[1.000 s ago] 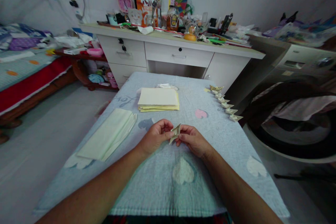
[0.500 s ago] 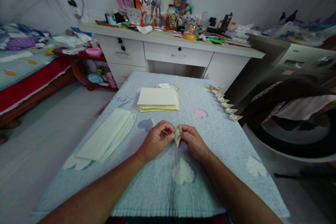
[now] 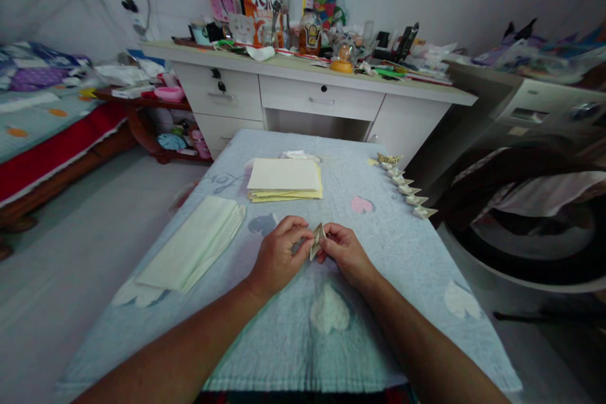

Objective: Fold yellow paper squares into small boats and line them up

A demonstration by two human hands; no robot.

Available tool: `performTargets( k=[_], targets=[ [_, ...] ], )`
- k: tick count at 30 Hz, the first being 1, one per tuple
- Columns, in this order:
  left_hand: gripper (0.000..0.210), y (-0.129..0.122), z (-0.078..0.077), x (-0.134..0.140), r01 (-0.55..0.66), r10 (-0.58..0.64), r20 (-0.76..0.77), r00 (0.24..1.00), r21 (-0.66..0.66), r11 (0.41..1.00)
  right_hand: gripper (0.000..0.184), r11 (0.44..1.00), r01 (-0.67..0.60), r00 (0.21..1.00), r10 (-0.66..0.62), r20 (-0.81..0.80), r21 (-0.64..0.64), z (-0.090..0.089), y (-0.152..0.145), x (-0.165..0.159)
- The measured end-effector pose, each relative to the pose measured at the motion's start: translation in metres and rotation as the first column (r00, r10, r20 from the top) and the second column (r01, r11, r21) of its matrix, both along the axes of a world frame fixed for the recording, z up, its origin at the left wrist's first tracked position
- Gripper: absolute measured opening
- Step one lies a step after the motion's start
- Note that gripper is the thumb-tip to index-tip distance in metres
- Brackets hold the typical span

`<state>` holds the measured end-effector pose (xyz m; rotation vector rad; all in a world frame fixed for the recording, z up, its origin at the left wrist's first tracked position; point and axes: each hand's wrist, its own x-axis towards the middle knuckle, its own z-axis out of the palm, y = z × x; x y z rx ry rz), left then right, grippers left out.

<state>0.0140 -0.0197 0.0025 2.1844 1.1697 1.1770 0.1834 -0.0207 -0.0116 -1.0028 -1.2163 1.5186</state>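
Between my hands, just above the cloth-covered table, is a small folded paper boat of pale paper, turned on end. My left hand pinches its left side between thumb and fingers. On the other side my right hand grips it, thumb on the near face and fingertips behind. Part of the boat is hidden by the fingers. At the table's right edge stands a row of several paper boats, the farthest one patterned yellow and dark.
A stack of cream and yellow paper lies beyond my hands. To the left rests a pile of pale green folded sheets. Behind the table is a cluttered white desk; a washing machine stands at the right.
The paper boat has turned in my fingers and now looks narrower and more tilted. My right fingertips have come further round beneath it. Everything else has stayed in place.
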Motion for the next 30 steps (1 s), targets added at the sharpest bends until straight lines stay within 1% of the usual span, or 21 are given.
performTargets(
  k=[6, 9, 12, 20, 23, 26, 28, 30],
  targets=[
    [0.011, -0.003, -0.001, 0.002, 0.011, -0.007, -0.053, 0.999, 0.076, 0.997, 0.021, 1.0, 0.027, 1.0, -0.027, 0.002, 0.009, -0.002, 0.0, -0.001],
    [0.01, -0.003, -0.002, 0.004, 0.005, -0.001, -0.048, 0.999, 0.083, 0.997, 0.02, 0.999, 0.031, 0.999, -0.031, -0.018, 0.01, -0.004, 0.0, -0.001],
    [0.008, -0.002, -0.003, 0.004, 0.001, 0.002, -0.04, 0.999, 0.088, 0.996, 0.02, 1.0, 0.026, 1.0, -0.026, -0.006, 0.013, -0.004, 0.0, -0.001],
    [0.013, 0.0, -0.002, -0.001, -0.022, 0.027, -0.073, 0.997, 0.079, 0.997, 0.023, 0.999, -0.034, 0.998, 0.033, 0.047, 0.013, 0.001, -0.002, 0.001],
    [0.014, 0.002, -0.003, -0.003, -0.027, 0.033, -0.083, 0.996, 0.074, 0.997, 0.022, 0.999, -0.028, 0.998, 0.027, 0.057, 0.018, 0.001, -0.002, 0.003],
    [0.015, 0.004, -0.004, -0.004, -0.025, 0.033, -0.102, 0.994, 0.07, 0.997, 0.027, 0.996, 0.047, 0.998, -0.05, 0.049, 0.07, 0.001, -0.002, 0.006],
    [0.015, 0.004, -0.005, -0.003, -0.025, 0.034, -0.122, 0.992, 0.081, 0.996, 0.032, 0.983, 0.105, 0.989, -0.12, 0.089, 0.152, 0.001, -0.002, 0.008],
    [0.015, 0.004, -0.004, -0.002, -0.02, 0.033, -0.144, 0.989, 0.09, 0.996, 0.03, 0.958, 0.132, 0.97, -0.179, 0.167, 0.256, 0.002, -0.003, 0.01]
  ],
)
